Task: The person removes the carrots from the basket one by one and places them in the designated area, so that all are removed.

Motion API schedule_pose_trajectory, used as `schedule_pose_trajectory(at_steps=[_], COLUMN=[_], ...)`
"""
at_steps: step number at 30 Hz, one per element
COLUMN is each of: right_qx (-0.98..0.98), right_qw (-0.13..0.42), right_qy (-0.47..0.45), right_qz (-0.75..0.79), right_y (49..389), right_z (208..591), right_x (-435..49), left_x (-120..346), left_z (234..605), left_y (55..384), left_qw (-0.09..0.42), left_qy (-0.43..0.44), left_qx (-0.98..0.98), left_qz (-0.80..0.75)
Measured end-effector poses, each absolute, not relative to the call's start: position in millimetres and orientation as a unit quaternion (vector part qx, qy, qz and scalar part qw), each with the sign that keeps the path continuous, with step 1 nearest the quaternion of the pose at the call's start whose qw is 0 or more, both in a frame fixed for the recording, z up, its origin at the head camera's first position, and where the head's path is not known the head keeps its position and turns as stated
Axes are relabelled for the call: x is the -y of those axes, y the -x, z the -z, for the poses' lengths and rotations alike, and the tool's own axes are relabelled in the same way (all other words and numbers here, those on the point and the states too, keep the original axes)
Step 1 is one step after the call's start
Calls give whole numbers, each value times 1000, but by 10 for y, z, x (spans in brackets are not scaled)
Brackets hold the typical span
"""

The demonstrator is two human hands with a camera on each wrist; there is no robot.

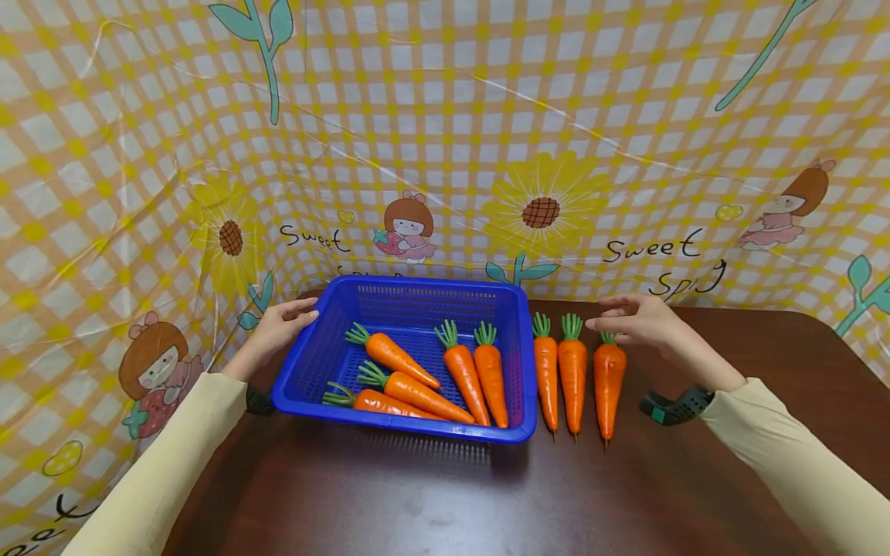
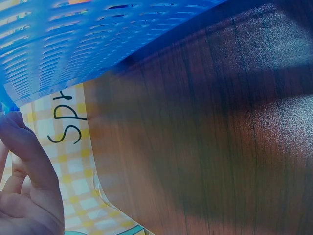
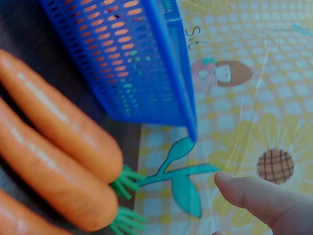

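Note:
A blue plastic basket (image 1: pixel 410 432) with slotted walls sits on the dark table, and several orange carrots (image 1: pixel 417 398) with green tops lie inside it. My left hand (image 1: pixel 274 332) is at the basket's left rim, pinching it between thumb and fingers; the thumb tip is at the rim in the left wrist view. Three more carrots (image 1: pixel 573 378) lie side by side to the right of the basket, tops pointing away. Over the green top of the rightmost carrot (image 1: pixel 609 386) is my right hand (image 1: pixel 636 318), fingers loosely extended and holding nothing.
The brown wooden table (image 1: pixel 417 510) extends in front of the basket and to the right. A checked cloth (image 1: pixel 445 139) printed with sunflowers and cartoon figures hangs behind and at the left. Dark bands (image 1: pixel 674 407) are around both wrists.

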State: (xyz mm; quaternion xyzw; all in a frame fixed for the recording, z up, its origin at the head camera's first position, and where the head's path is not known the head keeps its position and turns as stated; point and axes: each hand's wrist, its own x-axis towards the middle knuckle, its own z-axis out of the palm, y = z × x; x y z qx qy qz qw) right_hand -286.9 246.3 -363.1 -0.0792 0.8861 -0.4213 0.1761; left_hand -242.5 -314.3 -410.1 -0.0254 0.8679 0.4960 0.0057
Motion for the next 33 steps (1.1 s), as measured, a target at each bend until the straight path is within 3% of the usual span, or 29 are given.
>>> schedule_pose_trajectory(at_steps=[15, 33], right_qx=[-887, -868], right_qw=[159, 194], right_qy=[109, 135], right_qz=[419, 436], right_y=[2911, 2903], right_z=[3404, 3237], right_x=[-2040, -1579], left_x=[3133, 3113], left_z=[4085, 4097], left_y=[2434, 2410], left_qw=[2, 5], left_qy=[36, 35], left_qx=[-872, -869], left_qz=[-488, -493])
